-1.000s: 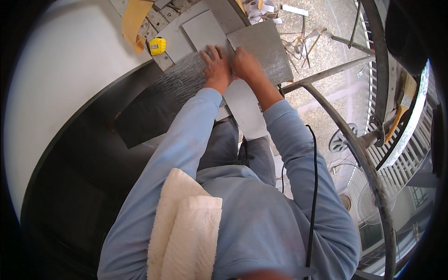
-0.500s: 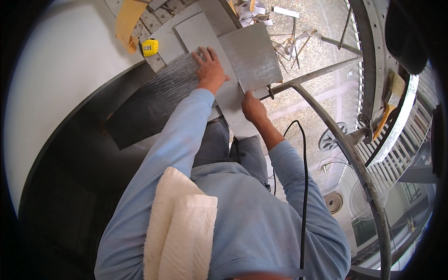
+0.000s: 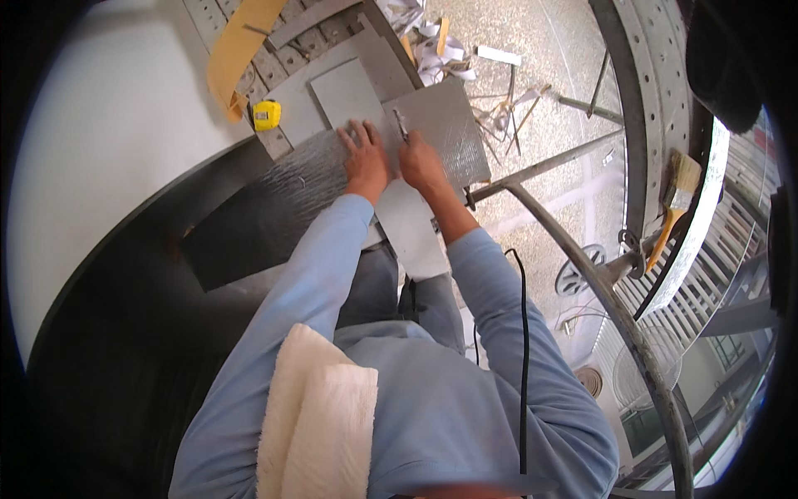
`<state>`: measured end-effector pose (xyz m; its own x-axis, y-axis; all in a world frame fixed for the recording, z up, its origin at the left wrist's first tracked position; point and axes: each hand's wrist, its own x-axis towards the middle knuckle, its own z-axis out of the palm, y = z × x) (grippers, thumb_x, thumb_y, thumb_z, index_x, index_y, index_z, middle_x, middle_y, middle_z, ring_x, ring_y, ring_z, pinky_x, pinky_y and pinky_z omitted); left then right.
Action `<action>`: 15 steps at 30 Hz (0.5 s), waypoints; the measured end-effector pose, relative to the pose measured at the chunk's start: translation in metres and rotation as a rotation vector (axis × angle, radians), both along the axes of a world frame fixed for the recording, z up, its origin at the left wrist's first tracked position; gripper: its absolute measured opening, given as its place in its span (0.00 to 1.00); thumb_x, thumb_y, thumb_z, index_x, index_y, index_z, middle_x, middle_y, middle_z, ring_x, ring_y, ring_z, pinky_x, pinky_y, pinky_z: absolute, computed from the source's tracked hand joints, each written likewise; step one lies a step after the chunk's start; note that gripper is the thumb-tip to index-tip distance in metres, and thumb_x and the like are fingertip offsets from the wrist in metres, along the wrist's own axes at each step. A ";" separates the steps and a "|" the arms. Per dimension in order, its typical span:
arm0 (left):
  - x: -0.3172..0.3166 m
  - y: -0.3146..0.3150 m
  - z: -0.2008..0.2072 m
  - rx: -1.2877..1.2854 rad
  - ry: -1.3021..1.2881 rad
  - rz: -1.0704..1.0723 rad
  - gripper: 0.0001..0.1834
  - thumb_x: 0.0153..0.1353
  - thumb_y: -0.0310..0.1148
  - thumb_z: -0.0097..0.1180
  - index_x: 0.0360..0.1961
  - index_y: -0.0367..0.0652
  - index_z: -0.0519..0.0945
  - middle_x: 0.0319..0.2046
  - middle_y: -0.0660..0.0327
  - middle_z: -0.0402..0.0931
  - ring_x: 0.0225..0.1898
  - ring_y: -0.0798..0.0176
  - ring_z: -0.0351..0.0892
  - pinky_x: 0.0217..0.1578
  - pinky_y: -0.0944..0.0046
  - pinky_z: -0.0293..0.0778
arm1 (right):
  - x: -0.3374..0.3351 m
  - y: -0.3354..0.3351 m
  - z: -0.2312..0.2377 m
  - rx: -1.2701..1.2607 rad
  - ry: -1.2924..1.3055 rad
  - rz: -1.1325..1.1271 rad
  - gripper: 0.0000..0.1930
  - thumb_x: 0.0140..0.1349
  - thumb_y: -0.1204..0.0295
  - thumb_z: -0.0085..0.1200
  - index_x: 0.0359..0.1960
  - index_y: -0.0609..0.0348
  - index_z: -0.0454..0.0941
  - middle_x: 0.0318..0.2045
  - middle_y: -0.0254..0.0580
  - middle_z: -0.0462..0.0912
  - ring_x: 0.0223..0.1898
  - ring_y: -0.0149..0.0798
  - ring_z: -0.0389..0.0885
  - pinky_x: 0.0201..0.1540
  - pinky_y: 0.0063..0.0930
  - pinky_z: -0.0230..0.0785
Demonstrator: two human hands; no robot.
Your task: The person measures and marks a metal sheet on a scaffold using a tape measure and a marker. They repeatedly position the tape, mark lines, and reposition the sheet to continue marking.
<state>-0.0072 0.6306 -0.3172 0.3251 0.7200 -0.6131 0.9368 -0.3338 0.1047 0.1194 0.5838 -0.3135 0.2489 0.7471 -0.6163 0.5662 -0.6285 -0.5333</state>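
Observation:
My left hand [image 3: 366, 165] presses flat on a pale grey strip [image 3: 407, 229], fingers spread, beside a wrinkled, shiny dark sheet [image 3: 266, 195]. The strip runs from under my hands toward my lap. Closed around a slim metal blade [image 3: 400, 123], my right hand [image 3: 422, 162] is close beside the left, at the strip's right edge. The blade's handle is mostly hidden in my fist. To the right of the strip is a silvery grey sheet [image 3: 453, 125], with my right hand over its near left part.
A yellow tape measure [image 3: 266, 116] and a curled tan strip [image 3: 233, 62] lie at the upper left, on perforated metal. Metal piping [image 3: 573, 249] curves along the right, near a paintbrush [image 3: 677, 195]. Scraps [image 3: 436, 58] litter the floor beyond. A black cable [image 3: 524, 358] hangs by my right arm.
My right hand has moved up and left along the strip's edge, nearer my left hand, and the blade now shows. My left hand still presses on the strip. The whole view has shifted slightly.

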 end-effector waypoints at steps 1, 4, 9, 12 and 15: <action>0.000 0.001 -0.001 -0.031 0.010 0.025 0.70 0.46 0.53 0.79 0.77 0.31 0.46 0.78 0.39 0.41 0.78 0.26 0.34 0.65 0.32 0.63 | -0.006 0.018 -0.005 -0.004 -0.003 -0.001 0.18 0.69 0.62 0.46 0.51 0.64 0.71 0.41 0.74 0.84 0.46 0.74 0.83 0.52 0.63 0.72; 0.000 0.000 -0.002 -0.059 0.038 0.016 0.74 0.42 0.50 0.83 0.79 0.37 0.43 0.79 0.40 0.35 0.78 0.25 0.31 0.61 0.37 0.79 | -0.012 0.041 -0.011 0.021 -0.003 0.011 0.19 0.68 0.62 0.49 0.52 0.65 0.73 0.41 0.72 0.85 0.46 0.71 0.84 0.53 0.60 0.74; -0.003 -0.002 0.003 0.020 0.130 -0.295 0.63 0.51 0.64 0.71 0.79 0.44 0.53 0.79 0.44 0.46 0.79 0.28 0.33 0.73 0.20 0.40 | -0.013 0.049 -0.012 -0.004 -0.001 0.097 0.23 0.67 0.59 0.54 0.53 0.68 0.73 0.43 0.69 0.86 0.46 0.66 0.86 0.52 0.55 0.77; -0.003 -0.002 0.009 0.064 0.102 -0.318 0.59 0.53 0.69 0.65 0.78 0.47 0.58 0.78 0.45 0.52 0.79 0.30 0.36 0.73 0.22 0.31 | -0.012 0.051 -0.007 -0.036 -0.016 0.071 0.24 0.67 0.59 0.56 0.53 0.68 0.74 0.44 0.67 0.86 0.48 0.64 0.86 0.53 0.53 0.77; -0.002 -0.002 0.011 0.062 0.144 -0.350 0.58 0.53 0.69 0.65 0.78 0.46 0.59 0.77 0.43 0.52 0.78 0.29 0.39 0.73 0.21 0.32 | -0.010 0.047 0.004 -0.027 -0.023 0.058 0.19 0.66 0.64 0.54 0.52 0.67 0.75 0.45 0.68 0.85 0.50 0.64 0.85 0.54 0.53 0.77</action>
<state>-0.0095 0.6284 -0.3065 0.4717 0.6177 -0.6292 0.7686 -0.6378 -0.0498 0.1091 0.6303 -0.3096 0.2199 0.7438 -0.6312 0.6140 -0.6083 -0.5030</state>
